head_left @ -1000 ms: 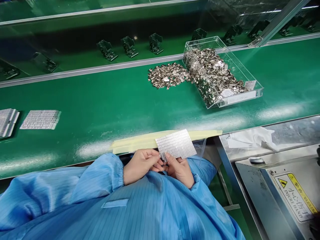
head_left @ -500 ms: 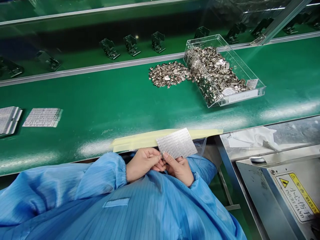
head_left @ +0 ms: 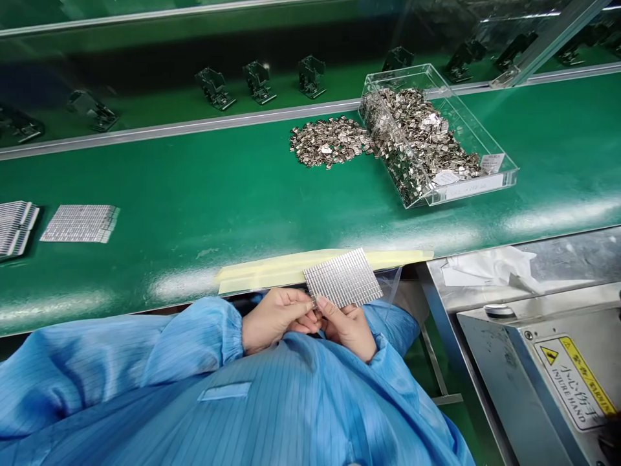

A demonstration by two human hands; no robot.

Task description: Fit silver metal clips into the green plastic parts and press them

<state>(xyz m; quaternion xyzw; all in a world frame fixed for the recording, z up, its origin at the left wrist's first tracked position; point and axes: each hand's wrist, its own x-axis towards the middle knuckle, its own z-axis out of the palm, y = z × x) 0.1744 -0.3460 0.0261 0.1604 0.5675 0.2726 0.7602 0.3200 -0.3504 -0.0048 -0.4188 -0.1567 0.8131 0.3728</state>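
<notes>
A flat silver gridded plate [head_left: 344, 278] is held tilted at the front edge of the green table, partly over a yellow tape strip [head_left: 262, 272]. My right hand [head_left: 350, 329] grips its lower edge, thumb on top. At the plate's lower left corner, my left hand [head_left: 280, 317] is closed in a pinch; whatever lies between its fingertips is too small to make out. The fingers of both hands meet below that corner, and some of them are hidden.
Small metal pieces lie in a pile [head_left: 327, 142] beside a tilted clear box [head_left: 473, 188] full of them. Another gridded plate [head_left: 80, 223] and a stack of plates [head_left: 17, 226] rest at left. A metal machine [head_left: 543, 349] with a warning label stands at right.
The view has shifted slightly, so the plates at left and the box appear a little displaced. Both hands keep nearly the same pose at the plate.
</notes>
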